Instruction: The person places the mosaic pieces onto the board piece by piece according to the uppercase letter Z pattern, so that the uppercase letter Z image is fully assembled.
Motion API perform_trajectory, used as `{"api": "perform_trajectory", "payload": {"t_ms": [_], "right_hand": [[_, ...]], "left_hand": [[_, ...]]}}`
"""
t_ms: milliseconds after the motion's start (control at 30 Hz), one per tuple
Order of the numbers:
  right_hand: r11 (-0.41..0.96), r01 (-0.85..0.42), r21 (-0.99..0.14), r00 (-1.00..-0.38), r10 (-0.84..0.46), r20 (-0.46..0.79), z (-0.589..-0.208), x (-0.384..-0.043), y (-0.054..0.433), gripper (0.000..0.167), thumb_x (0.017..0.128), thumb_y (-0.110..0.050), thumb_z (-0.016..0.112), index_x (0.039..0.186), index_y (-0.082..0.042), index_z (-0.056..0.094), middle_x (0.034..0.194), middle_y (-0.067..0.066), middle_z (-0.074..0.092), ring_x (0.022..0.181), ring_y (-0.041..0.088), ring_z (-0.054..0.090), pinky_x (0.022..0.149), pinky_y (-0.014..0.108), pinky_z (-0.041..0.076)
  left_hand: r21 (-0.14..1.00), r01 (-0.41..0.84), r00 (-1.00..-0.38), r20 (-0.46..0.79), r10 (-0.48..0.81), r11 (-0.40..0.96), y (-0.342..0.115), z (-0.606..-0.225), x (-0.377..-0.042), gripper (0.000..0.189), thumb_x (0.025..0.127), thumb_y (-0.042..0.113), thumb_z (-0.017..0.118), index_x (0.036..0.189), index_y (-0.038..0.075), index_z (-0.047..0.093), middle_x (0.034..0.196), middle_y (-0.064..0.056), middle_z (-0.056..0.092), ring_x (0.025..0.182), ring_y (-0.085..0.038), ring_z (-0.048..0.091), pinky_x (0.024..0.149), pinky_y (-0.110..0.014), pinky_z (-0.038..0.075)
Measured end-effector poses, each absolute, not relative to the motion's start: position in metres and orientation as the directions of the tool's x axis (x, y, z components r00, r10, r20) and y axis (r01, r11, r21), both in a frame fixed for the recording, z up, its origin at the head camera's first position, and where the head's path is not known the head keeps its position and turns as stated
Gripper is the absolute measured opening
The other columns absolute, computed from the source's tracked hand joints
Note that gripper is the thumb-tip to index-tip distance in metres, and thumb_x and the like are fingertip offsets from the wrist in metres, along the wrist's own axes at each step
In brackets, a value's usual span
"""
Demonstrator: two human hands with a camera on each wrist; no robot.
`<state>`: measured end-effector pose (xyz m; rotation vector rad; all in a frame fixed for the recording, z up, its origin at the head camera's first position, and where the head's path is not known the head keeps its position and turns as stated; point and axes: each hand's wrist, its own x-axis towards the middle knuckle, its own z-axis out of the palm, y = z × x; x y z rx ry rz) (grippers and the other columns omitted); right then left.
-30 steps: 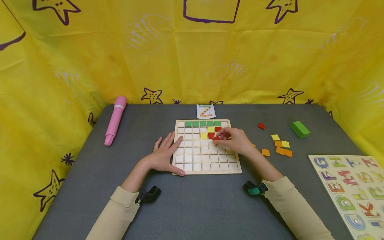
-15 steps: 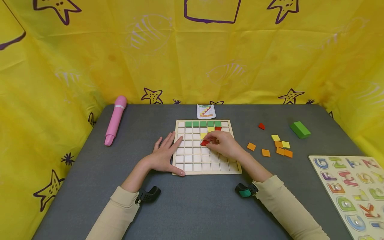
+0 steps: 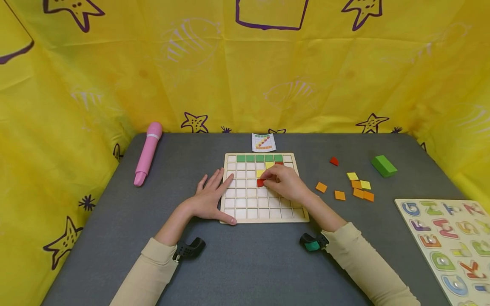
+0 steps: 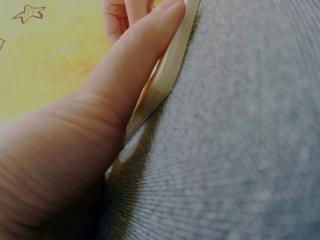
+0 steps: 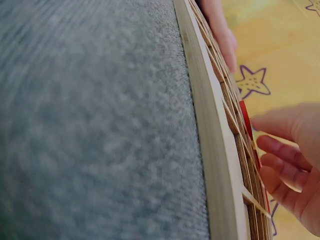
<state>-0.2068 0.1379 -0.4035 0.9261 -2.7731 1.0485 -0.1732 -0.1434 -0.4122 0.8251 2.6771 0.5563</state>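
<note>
A wooden grid board (image 3: 268, 220) lies on the grey table, with green tiles (image 3: 259, 158) along its back row and yellow tiles (image 3: 269, 165) below them. My left hand (image 3: 208, 197) rests with spread fingers on the board's left edge, its thumb at the front left corner. My right hand (image 3: 285, 182) bends over the middle of the board, thumb and fingertips at the right side of a red tile (image 3: 260, 182) lying in a cell. In the right wrist view the thumb tip meets the red tile (image 5: 246, 119). The right hand partly hides other red tiles.
Behind the board lies a pattern card (image 3: 263, 143). To the right are loose orange tiles (image 3: 340, 195), yellow tiles (image 3: 352, 176), a red piece (image 3: 334, 161) and a green block (image 3: 384, 165). A letter puzzle (image 3: 428, 221) lies front right, a pink microphone-shaped toy (image 3: 147, 155) left.
My right hand has moved left and slightly toward me across the board with the red tile, which has gone from tilted to lying in a cell. My left hand has stayed still.
</note>
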Motion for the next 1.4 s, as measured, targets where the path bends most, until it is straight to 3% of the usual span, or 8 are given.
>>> {"api": "perform_trajectory", "payload": {"t_ms": [567,733,867,1000,1167,1400], "right_hand": [[0.587,-0.55,-0.595,-0.816,-0.53,0.231,-0.407,-0.207,0.137,0.009,0.087,-0.011,0.075,0.096,-0.01,0.074,0.09,-0.001,0.066,0.077,0.014,0.055,0.069,0.03,0.046],[0.564,-0.504,-0.654,-0.833,-0.516,0.198,-0.407,-0.206,0.143,0.009,0.089,-0.009,0.071,0.098,-0.012,0.074,0.092,-0.003,0.067,0.081,0.013,0.057,0.074,0.031,0.049],[0.553,-0.427,-0.716,-0.878,-0.444,0.181,-0.408,-0.205,0.156,0.01,0.092,-0.012,0.068,0.101,-0.012,0.074,0.095,-0.004,0.069,0.086,0.014,0.061,0.077,0.033,0.051],[0.592,-0.355,-0.723,-0.922,-0.352,0.164,-0.405,-0.205,0.175,0.011,0.094,-0.014,0.066,0.102,-0.012,0.074,0.098,0.0,0.07,0.084,0.018,0.061,0.072,0.034,0.05],[0.675,-0.297,-0.675,-0.951,-0.275,0.143,-0.399,-0.207,0.207,0.013,0.094,-0.014,0.065,0.103,-0.008,0.073,0.099,0.007,0.071,0.08,0.022,0.06,0.068,0.035,0.048],[0.783,-0.215,-0.584,-0.976,-0.195,0.097,-0.391,-0.203,0.258,0.019,0.096,-0.012,0.06,0.109,-0.003,0.07,0.104,0.016,0.069,0.091,0.03,0.063,0.077,0.043,0.049]], "left_hand": [[0.434,0.481,-0.793,-0.155,0.589,0.762,-0.142,-0.413,-0.174,0.126,0.07,0.066,0.077,0.158,0.012,0.005,0.161,-0.019,-0.01,0.147,-0.034,-0.009,0.111,-0.059,-0.005],[0.437,0.485,-0.792,-0.148,0.592,0.758,-0.141,-0.414,-0.174,0.126,0.07,0.066,0.077,0.158,0.011,0.006,0.161,-0.019,-0.01,0.147,-0.034,-0.009,0.111,-0.059,-0.005],[0.442,0.486,-0.79,-0.148,0.595,0.754,-0.141,-0.414,-0.174,0.126,0.07,0.065,0.077,0.158,0.011,0.005,0.161,-0.019,-0.01,0.147,-0.034,-0.009,0.111,-0.059,-0.005],[0.44,0.482,-0.792,-0.152,0.591,0.758,-0.142,-0.414,-0.174,0.127,0.069,0.066,0.077,0.158,0.012,0.005,0.161,-0.019,-0.011,0.148,-0.034,-0.009,0.111,-0.059,-0.005],[0.448,0.463,-0.798,-0.164,0.58,0.765,-0.143,-0.413,-0.173,0.127,0.069,0.067,0.077,0.158,0.013,0.005,0.161,-0.017,-0.011,0.148,-0.032,-0.009,0.111,-0.058,-0.005],[0.446,0.463,-0.799,-0.163,0.578,0.766,-0.143,-0.412,-0.173,0.128,0.068,0.067,0.077,0.158,0.012,0.006,0.161,-0.017,-0.011,0.148,-0.032,-0.009,0.111,-0.058,-0.005]]}}
